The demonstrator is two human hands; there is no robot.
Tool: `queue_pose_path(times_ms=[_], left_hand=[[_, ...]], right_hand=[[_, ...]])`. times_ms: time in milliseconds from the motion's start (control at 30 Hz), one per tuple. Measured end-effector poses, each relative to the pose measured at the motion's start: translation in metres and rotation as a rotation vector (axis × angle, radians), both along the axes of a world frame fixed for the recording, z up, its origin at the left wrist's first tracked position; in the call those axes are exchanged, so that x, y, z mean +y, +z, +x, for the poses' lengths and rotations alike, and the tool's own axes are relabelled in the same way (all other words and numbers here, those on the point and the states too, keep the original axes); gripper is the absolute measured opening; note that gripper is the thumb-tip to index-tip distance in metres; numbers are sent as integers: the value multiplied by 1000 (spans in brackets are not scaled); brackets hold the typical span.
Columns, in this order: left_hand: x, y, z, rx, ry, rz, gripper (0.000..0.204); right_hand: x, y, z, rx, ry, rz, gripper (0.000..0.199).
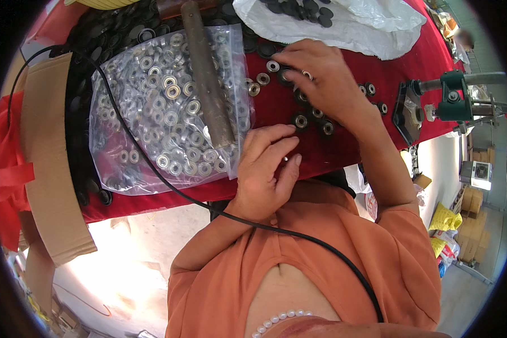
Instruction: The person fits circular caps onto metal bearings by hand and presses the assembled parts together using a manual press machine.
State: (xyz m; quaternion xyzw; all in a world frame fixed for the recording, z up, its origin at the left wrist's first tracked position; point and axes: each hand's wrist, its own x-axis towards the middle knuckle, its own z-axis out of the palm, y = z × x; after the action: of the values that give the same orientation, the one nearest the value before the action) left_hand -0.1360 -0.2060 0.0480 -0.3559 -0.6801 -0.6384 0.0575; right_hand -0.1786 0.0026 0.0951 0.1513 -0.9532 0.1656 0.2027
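My right hand [324,79] reaches over the red cloth, thumb and fingers apart around a black round part [285,76]; I cannot tell whether it touches it. A loose metal ball bearing [272,66] sits by its fingertips. Closer to me, my left hand [267,169] has its fingers curled toward the thumb, and a small metallic glint shows between them. Just beyond its fingertips lies a black round part with a bearing in its middle [300,120]. Similar parts [328,128] lie beneath and beside my right wrist.
A clear plastic bag of bearings [152,124] fills the left side, a metal bar [205,73] lying across it. Many black discs [112,36] are heaped behind. A white bag [355,25] lies at the back, a green metal fixture [453,96] at right. A black cable [135,149] crosses in front.
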Motion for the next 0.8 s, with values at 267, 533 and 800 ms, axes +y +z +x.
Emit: queue_pose_path(times_ms=[267,533,800], left_hand=[[-5,-4,3,32,47,-94,24],[11,1,16,-14,28,-111,21],[46,26,23,211,-33,-346,23]], right_hand=[[91,21,103,115,-461,-203,17],[134,-16,187,8,-664,-288,21],[131,-36,164,121,-540,-99,24]])
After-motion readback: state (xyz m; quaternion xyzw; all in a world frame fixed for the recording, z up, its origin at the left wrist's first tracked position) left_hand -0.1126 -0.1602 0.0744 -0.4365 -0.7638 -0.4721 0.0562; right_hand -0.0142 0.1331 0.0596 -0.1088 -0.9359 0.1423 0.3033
